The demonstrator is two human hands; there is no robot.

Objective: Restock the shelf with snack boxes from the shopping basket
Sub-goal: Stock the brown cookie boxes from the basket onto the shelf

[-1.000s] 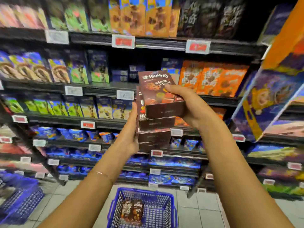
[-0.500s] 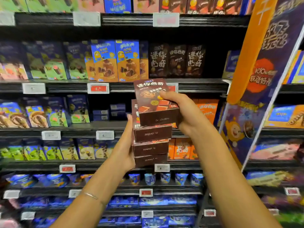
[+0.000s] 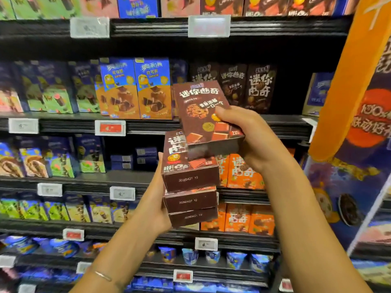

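My right hand (image 3: pixel 251 136) grips one brown snack box (image 3: pixel 203 115) by its right side and holds it lifted and tilted off a stack. My left hand (image 3: pixel 155 206) holds that stack of three matching brown boxes (image 3: pixel 190 191) against its palm from the left. Both are raised in front of the shelf (image 3: pixel 275 121), where several identical dark brown boxes (image 3: pixel 232 85) stand upright behind the lifted box. The shopping basket is out of view.
Blue and orange boxes (image 3: pixel 137 89) stand left of the dark brown ones. Orange boxes (image 3: pixel 243 172) fill the shelf below. A hanging orange and purple promotional banner (image 3: pixel 359 123) projects on the right. Price tags (image 3: pixel 208 26) line the shelf edges.
My view has tilted upward, so the basket on the floor has dropped out of sight. Both hands have risen with the boxes, and the top box now sits before the dark brown row.
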